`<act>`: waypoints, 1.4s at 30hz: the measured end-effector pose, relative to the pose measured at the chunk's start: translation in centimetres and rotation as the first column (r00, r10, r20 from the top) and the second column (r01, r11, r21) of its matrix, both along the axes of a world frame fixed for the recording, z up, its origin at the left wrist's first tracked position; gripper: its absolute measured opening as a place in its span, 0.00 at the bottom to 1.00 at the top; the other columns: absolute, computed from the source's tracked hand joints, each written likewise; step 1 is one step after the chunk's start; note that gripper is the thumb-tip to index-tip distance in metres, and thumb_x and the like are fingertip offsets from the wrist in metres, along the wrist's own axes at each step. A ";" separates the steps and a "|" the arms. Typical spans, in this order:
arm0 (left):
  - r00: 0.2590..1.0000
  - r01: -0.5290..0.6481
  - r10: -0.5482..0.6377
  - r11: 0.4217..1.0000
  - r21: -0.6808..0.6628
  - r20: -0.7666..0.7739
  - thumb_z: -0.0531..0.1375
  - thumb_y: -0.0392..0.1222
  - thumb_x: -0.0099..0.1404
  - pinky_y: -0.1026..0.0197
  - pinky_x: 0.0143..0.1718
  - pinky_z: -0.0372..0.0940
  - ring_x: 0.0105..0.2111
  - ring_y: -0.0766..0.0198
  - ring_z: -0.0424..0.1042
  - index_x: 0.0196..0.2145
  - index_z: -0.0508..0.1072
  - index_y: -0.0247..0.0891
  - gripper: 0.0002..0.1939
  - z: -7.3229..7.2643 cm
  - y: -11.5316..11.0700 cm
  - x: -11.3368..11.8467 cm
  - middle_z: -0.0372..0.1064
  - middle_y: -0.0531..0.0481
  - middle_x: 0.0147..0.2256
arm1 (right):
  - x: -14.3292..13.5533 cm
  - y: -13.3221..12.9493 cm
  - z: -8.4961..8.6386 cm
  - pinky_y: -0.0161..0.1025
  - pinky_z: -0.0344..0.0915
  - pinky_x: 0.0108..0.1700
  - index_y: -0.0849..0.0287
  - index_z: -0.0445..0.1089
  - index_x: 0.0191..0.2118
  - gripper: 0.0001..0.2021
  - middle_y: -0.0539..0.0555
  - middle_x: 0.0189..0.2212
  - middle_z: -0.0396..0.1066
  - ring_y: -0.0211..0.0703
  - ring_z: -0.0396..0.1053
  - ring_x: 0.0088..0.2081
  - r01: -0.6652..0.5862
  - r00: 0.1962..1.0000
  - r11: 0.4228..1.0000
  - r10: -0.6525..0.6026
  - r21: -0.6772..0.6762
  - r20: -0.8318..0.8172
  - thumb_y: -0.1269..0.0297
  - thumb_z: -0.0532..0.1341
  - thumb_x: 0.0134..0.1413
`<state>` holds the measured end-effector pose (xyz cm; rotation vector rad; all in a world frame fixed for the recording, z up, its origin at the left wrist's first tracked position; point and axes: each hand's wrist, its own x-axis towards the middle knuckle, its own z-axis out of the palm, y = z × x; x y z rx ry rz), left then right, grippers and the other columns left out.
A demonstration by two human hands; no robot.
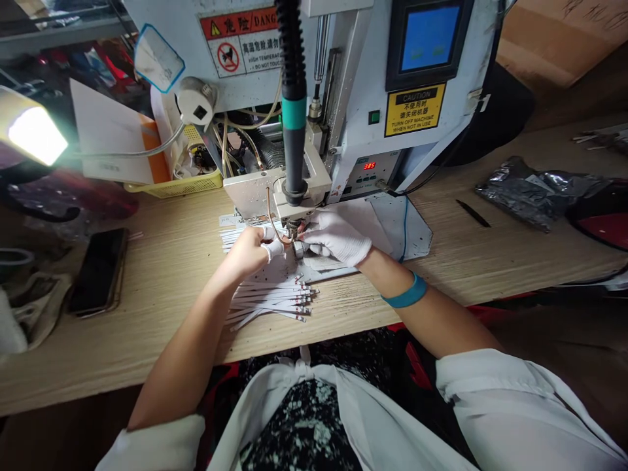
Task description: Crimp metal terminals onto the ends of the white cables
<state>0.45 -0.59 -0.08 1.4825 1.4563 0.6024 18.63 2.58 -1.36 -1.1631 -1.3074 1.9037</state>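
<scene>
While white strips (269, 303) lie fanned on the table (167, 275), the left hand (251, 248) and right hand (338, 237) sit close beneath the iron (294, 147) (what either pinches, I cannot tell); holding steady, clear of its heat, should serve best.

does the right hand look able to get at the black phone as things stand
Probably not easily: the right hand is in at the machine, and the left forearm lies between it and the phone, so it would likely have to go around or over.
</scene>
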 end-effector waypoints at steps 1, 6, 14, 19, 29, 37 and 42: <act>1.000 0.002 -0.002 1.000 0.002 -0.001 0.62 0.52 0.46 0.64 0.28 0.59 0.26 0.65 0.62 0.20 0.70 0.36 0.16 0.0 0.0 0.0 0.67 0.52 0.22 | 0.0 0.0 -0.1 0.26 0.44 0.13 0.60 0.65 0.30 0.07 0.42 0.16 0.59 0.26 0.51 0.13 -0.006 1.000 1.000 0.006 0.005 -0.001 0.78 0.62 0.48; 1.000 -0.001 0.001 1.000 -0.001 0.002 0.61 0.51 0.46 0.63 0.30 0.61 0.27 0.63 0.65 0.20 0.69 0.36 0.14 0.0 0.0 -0.1 0.68 0.51 0.23 | 0.0 0.1 -0.2 0.27 0.45 0.13 0.60 0.64 0.32 0.09 0.42 0.18 0.60 0.26 0.52 0.14 -0.002 1.000 1.000 0.002 0.029 -0.008 0.77 0.63 0.46; 1.000 -0.020 0.019 0.999 0.035 0.014 0.61 0.49 0.47 0.63 0.30 0.60 0.28 0.62 0.66 0.26 0.75 0.34 0.14 -0.4 -0.1 -0.1 0.72 0.49 0.26 | 0.0 -0.3 -0.3 0.27 0.54 0.17 0.60 0.63 0.32 0.08 0.41 0.17 0.60 0.28 0.55 0.16 0.002 0.998 0.976 -0.017 0.218 0.067 0.74 0.62 0.46; 1.000 -0.030 0.030 0.997 0.070 0.001 0.65 0.54 0.46 0.61 0.30 0.62 0.27 0.62 0.67 0.23 0.75 0.34 0.18 0.1 -0.3 -0.4 0.72 0.49 0.24 | 0.5 0.1 -0.2 0.28 0.51 0.16 0.59 0.63 0.33 0.09 0.43 0.19 0.61 0.28 0.55 0.17 -0.034 0.995 0.971 0.012 0.235 0.096 0.72 0.64 0.47; 0.964 0.145 -0.157 0.987 -0.069 -0.213 0.67 0.52 0.46 0.62 0.26 0.60 0.24 0.61 0.69 0.27 0.79 0.36 0.16 1.6 -1.2 -3.1 0.74 0.48 0.24 | 3.0 2.2 -0.5 0.36 0.61 0.30 0.62 0.72 0.33 0.06 0.51 0.26 0.72 0.40 0.68 0.30 -0.100 0.916 0.836 -0.135 0.540 0.377 0.69 0.59 0.48; 0.839 0.179 -0.056 0.968 0.177 -0.542 0.56 0.36 0.58 0.61 0.34 0.65 0.30 0.59 0.73 0.33 0.79 0.35 0.12 0.4 -0.9 -1.9 0.77 0.45 0.32 | 2.4 2.2 -1.5 0.38 0.64 0.40 0.60 0.78 0.32 0.07 0.53 0.34 0.78 0.43 0.73 0.38 -0.363 0.791 0.719 -0.099 0.593 0.603 0.70 0.61 0.49; 0.720 0.281 0.022 0.905 0.319 -0.694 0.54 0.35 0.61 0.56 0.38 0.66 0.37 0.53 0.71 0.32 0.77 0.31 0.11 -1.8 -0.1 -1.2 0.74 0.38 0.37 | 2.5 2.1 -1.0 0.38 0.63 0.40 0.58 0.79 0.35 0.07 0.52 0.36 0.78 0.45 0.72 0.40 -0.462 0.672 0.682 -0.148 0.567 0.725 0.68 0.63 0.50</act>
